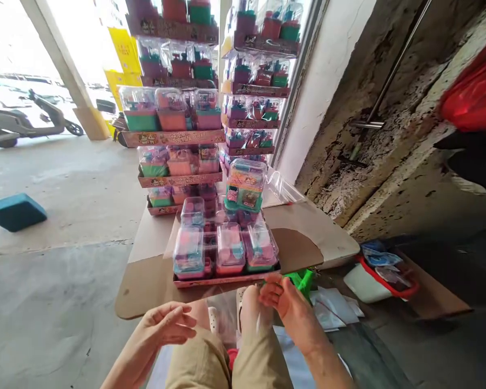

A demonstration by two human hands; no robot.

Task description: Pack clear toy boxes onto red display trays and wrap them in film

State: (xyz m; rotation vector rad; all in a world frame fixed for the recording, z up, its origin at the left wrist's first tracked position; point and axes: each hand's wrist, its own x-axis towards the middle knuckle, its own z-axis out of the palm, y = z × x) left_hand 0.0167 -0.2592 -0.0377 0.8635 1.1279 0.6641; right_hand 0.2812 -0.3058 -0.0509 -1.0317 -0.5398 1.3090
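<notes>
My left hand (168, 324) is above my left thigh, fingers loosely stretched and apart, with nothing visible in it. Over my right knee, my right hand (285, 300) has its fingers bent and slightly parted; no held thing shows. Between the hands, a faint sheet of clear plastic film (227, 316) shows above the floor; whether either hand touches it is unclear. Just beyond them, a pink display tray (227, 280) holds clear-lidded toy boxes (230, 248) in several colours. Another toy box (246, 186), with a printed label, stands tilted on top of those at the back.
Stacked trays of toy boxes (172, 138) rise behind on the cardboard-covered table (146, 281). At right stand a red-rimmed bin (360, 281) and a rough wall (348, 108). A green bag (305, 282) and papers lie below. Left are a teal block (16, 212) and a scooter (28, 119).
</notes>
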